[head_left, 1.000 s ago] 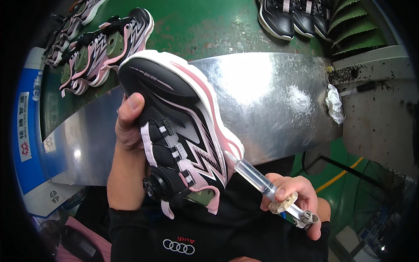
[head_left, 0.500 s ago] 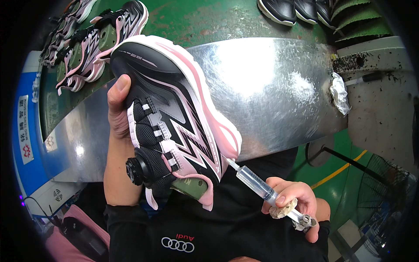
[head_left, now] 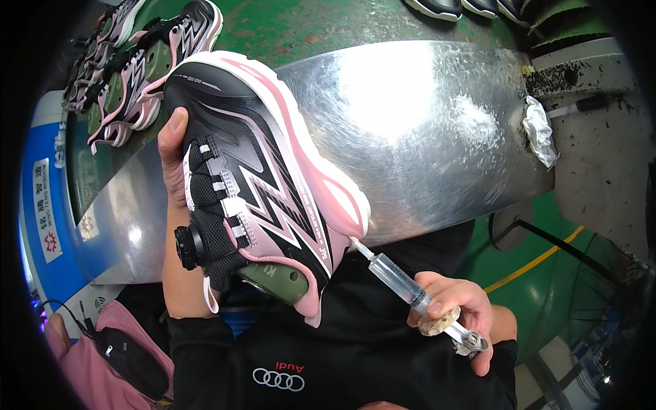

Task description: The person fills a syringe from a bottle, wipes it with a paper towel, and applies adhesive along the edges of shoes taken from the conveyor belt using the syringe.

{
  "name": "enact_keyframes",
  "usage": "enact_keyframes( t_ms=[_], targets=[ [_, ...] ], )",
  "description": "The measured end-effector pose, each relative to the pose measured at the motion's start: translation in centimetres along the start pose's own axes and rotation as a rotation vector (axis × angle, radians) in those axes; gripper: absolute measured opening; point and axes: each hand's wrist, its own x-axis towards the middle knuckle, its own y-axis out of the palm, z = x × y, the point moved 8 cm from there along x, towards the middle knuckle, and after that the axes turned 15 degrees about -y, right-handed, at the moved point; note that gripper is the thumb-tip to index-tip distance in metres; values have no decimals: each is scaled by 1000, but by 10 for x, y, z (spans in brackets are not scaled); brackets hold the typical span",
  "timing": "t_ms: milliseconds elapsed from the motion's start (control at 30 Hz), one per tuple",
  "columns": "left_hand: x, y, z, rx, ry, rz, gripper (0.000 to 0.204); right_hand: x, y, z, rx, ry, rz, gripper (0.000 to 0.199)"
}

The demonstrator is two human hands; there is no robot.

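Note:
A black, pink and white sneaker (head_left: 273,164) is held up on its side, toe pointing away, by my left hand (head_left: 174,154). That hand is closed around the shoe, its thumb by the upper and the other fingers hidden behind. A black dial (head_left: 188,247) sits at the tongue, and a green shoe last (head_left: 277,281) shows in the collar. My right hand (head_left: 459,307) grips a clear syringe (head_left: 396,279) with wrapping on its flange and plunger end. The syringe's tip meets the heel where sole and upper join.
Beneath the shoe lies a shiny metal plate (head_left: 410,150) with a white powdery patch (head_left: 475,121). Crumpled white paper (head_left: 540,131) and a black-handled tool (head_left: 581,106) lie at right. More sneakers (head_left: 126,96) stand far left, black shoes (head_left: 437,8) at the back. A fan (head_left: 601,287) stands lower right.
The sneaker has shifted slightly left and turned a little in my left hand. The syringe tip has followed along the heel seam, my right hand moving slightly with it.

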Motion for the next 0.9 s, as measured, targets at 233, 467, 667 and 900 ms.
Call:
enact_keyframes(
  t_ms=[233, 467, 667, 900],
  targets=[
    [-2, 7, 1, -16, -59, 81, 42, -4, -6, -5, 26, -7, 9, 92],
    [-26, -38, -23, 317, -101, -92, 44, -6, -13, -18, 48, 0, -17, 91],
    [-70, -119, -58, 686, -112, -293, 51, 4, -18, -26, -5, -39, 49, 90],
    [-113, -86, -21, 624, -49, -409, 38, 10, -13, -34, -57, -90, 7, 88]
  ],
)
